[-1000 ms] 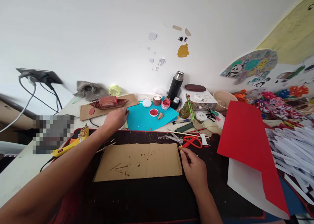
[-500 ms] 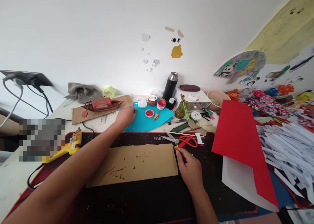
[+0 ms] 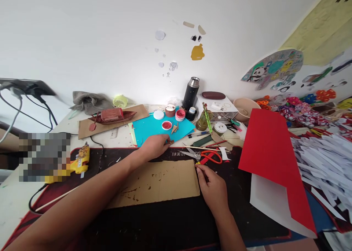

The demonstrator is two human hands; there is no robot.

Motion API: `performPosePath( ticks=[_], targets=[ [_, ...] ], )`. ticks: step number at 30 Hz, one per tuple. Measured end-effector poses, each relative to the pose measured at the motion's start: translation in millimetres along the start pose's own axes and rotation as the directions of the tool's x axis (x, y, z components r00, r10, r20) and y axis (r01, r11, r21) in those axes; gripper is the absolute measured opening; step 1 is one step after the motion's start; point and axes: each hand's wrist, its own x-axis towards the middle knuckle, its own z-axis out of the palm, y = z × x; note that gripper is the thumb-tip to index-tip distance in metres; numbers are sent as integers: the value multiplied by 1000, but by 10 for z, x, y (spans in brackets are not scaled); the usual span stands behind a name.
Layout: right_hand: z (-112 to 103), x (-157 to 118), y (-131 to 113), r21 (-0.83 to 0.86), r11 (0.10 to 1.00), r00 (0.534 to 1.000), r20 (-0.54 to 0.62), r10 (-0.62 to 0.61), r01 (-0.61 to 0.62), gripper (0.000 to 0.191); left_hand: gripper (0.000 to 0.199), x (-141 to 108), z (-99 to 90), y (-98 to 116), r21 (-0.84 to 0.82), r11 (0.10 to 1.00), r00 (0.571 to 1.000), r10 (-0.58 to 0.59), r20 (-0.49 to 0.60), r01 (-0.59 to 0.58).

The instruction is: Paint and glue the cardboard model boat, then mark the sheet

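Observation:
My left hand reaches over the near edge of the blue sheet, fingers closed in a pinch; what they hold, if anything, is too small to make out. My right hand is at the right end of a flat cardboard strip, thumb and forefinger pinched by its upper corner on something tiny that I cannot name. Just above that hand lie red-handled scissors. On the blue sheet are small brown cardboard pieces, a lid of red paint and an open red paint jar.
A yellow glue gun with its cord rests at left. Behind it a reddish-brown model boat sits on cardboard. A black thermos stands near the wall. Folded red card and a heap of white paper strips occupy the right.
My left hand has moved right and nearer to me, from the blue sheet's left side to its front edge. My right hand has stayed at the cardboard's corner.

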Motion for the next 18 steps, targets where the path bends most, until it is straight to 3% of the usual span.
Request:
performPosePath(
  ticks=[4, 11, 14, 18],
  targets=[
    [-12, 1, 1, -2, 1000, 1000, 12, 1, -1, 40, 32, -82, -56, -276, 54, 996, 997, -70, -23, 71],
    [-21, 6, 6, -29, 999, 1000, 19, -18, 19, 38, 39, -435, -420, -1001, 145, 944, 951, -277, -135, 296],
    [-18, 3, 4, -35, 999, 1000, 18, -11, 12, 40, 43, -538, -468, -1100, 126, 945, 947, -284, -148, 303],
    [-23, 4, 4, -49, 999, 1000, 15, -2, 3, 42, 35, -590, -337, -1057, 86, 973, 975, -210, -69, 216]
  ],
)
